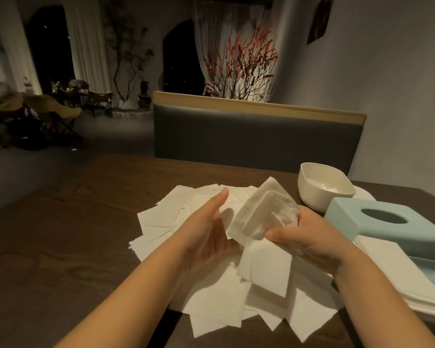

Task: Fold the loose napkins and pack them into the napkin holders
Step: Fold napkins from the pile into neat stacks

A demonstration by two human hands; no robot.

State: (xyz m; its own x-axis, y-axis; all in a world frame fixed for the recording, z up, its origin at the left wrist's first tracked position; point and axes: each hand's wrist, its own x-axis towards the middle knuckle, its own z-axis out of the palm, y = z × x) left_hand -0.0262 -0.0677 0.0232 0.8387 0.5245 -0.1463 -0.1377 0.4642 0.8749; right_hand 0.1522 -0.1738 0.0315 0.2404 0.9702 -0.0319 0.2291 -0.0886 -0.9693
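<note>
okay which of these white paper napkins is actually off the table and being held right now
The folded white paper napkin raised between both hands: the right hand pinches it and the open left hand steadies it. The other loose white napkins lie flat on the dark wooden table.

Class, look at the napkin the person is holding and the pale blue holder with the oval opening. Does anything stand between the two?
Nothing visible does. The right hand grips the folded napkin beside the blue holder, whose oval opening faces up, uncovered. The left hand is on the napkin's far side.

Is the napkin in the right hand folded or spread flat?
Folded: the napkin shows doubled layers where the right hand pinches it.
</note>
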